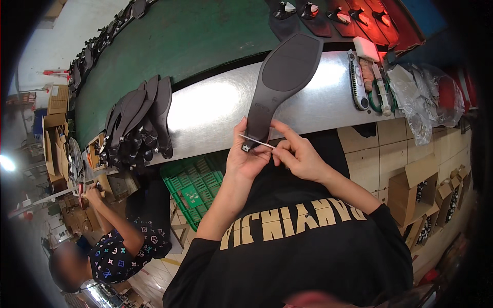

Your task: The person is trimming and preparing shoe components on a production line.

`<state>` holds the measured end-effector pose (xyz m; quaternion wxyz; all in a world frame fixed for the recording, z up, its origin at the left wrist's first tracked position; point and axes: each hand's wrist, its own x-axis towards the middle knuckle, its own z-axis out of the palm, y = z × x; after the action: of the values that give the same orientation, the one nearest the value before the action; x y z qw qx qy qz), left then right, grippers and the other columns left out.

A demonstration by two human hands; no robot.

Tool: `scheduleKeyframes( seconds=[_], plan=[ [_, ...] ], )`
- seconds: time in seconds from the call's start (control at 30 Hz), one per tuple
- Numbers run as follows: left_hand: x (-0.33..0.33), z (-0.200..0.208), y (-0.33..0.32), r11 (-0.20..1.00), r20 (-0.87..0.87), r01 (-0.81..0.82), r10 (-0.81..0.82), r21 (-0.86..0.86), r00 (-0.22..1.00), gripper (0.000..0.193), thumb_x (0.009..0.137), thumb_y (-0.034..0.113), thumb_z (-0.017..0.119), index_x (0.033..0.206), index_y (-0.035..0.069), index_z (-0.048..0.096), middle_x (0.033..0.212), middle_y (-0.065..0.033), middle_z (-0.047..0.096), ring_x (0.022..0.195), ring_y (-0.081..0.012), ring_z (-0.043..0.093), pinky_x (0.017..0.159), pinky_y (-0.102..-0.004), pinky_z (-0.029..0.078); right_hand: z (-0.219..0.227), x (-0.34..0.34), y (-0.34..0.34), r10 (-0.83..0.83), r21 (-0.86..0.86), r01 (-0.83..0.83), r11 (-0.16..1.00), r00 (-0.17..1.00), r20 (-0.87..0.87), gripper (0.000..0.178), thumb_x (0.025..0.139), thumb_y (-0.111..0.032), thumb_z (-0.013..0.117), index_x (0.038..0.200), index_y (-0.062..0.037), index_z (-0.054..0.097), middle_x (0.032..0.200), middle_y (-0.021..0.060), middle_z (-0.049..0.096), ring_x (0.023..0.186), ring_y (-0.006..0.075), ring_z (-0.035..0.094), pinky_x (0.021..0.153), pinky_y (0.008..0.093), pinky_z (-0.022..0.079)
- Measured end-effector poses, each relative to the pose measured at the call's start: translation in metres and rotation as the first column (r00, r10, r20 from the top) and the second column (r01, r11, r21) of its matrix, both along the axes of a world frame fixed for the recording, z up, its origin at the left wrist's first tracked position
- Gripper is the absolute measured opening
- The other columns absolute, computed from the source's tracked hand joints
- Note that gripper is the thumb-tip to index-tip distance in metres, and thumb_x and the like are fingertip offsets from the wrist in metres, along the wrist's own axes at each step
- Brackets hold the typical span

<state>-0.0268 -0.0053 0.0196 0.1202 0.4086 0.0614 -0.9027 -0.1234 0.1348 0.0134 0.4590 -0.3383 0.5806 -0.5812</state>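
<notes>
A dark brown shoe sole (290, 64) reaches from my hands out over the metal ledge, its broad end away from me. My left hand (245, 163) grips the narrow end from below, thumb up along its side. A small black piece with a pale mark (247, 148) shows there, by my left fingers. Between thumb and fingers, my right hand (300, 156) pinches a thin pale stick (255, 140). The stick crosses over the sole's narrow end toward my left thumb. I cannot make out its tip or exact kind.
Dark soles with straps (136, 115) are heaped at the left of the metal ledge (205, 105). Behind runs a green conveyor belt (215, 33). At right lie a utility knife (358, 84) and plastic bags (426, 97). A green crate (192, 187) sits below; another person (123, 246) works left.
</notes>
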Motion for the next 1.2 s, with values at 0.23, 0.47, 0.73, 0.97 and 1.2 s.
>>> scheduleKeyframes(
  seconds=[0.23,0.47,0.73,0.97,1.2],
  plan=[
    [-0.005,0.002,0.008,0.998,0.013,0.028,-0.029,0.054,0.999,0.018,0.085,0.031,0.07,0.087,0.016,0.061,0.079,0.004,0.063,0.054,-0.0073,0.046,0.039,-0.0199,0.025,-0.016,-0.001,0.002,-0.182,-0.197,0.149,0.969,0.97,-0.159,0.041,0.093,0.001,0.05,0.134,-0.0019,0.05,0.07,0.0031,0.059,0.06,0.0091,0.054,0.058,0.0219,0.044],
    [-0.006,0.007,0.016,0.663,0.233,0.078,0.148,-0.744,0.961,0.056,0.098,0.051,0.044,0.081,0.001,0.064,0.071,-0.0063,0.062,0.062,-0.0104,0.055,0.05,-0.0238,0.041,0.01,-0.002,0.007,0.08,0.001,-0.087,0.996,0.921,0.381,0.045,0.097,-0.01,0.048,0.141,-0.0057,0.04,0.067,0.0009,0.054,0.052,0.0049,0.045,0.048,0.0179,0.036],
    [0.003,0.005,0.008,0.264,0.118,0.059,0.214,-0.963,0.97,0.079,0.101,0.056,0.025,0.066,-0.004,0.062,0.069,-0.0087,0.059,0.062,-0.0148,0.053,0.062,-0.0262,0.043,0.0,-0.009,0.003,0.047,-0.044,-0.02,0.999,0.645,0.763,0.027,0.099,-0.018,0.047,0.116,-0.0005,0.058,0.061,0.0009,0.049,0.045,0.0058,0.042,0.04,0.0193,0.031],
    [0.011,0.01,-0.003,0.096,0.049,0.029,0.206,-0.995,0.977,0.089,0.097,0.064,0.008,0.061,-0.001,0.057,0.067,-0.0071,0.056,0.065,-0.0155,0.052,0.067,-0.0248,0.042,0.019,0.009,0.0,-0.072,-0.096,0.046,0.994,0.957,-0.28,0.011,0.09,-0.003,0.057,0.097,0.0022,0.064,0.072,0.0078,0.063,0.055,0.0149,0.06,0.051,0.0277,0.047],
    [0.015,0.019,-0.008,0.277,0.044,0.005,0.136,-0.961,0.99,0.087,0.091,0.073,0.011,0.059,0.003,0.05,0.068,-0.0063,0.051,0.058,-0.0152,0.047,0.061,-0.0233,0.041,0.022,0.017,-0.004,-0.124,-0.262,-0.034,0.965,0.816,-0.565,0.009,0.083,0.004,0.061,0.091,0.0025,0.063,0.079,0.0137,0.066,0.066,0.0258,0.065,0.058,0.0305,0.051]
  ],
)
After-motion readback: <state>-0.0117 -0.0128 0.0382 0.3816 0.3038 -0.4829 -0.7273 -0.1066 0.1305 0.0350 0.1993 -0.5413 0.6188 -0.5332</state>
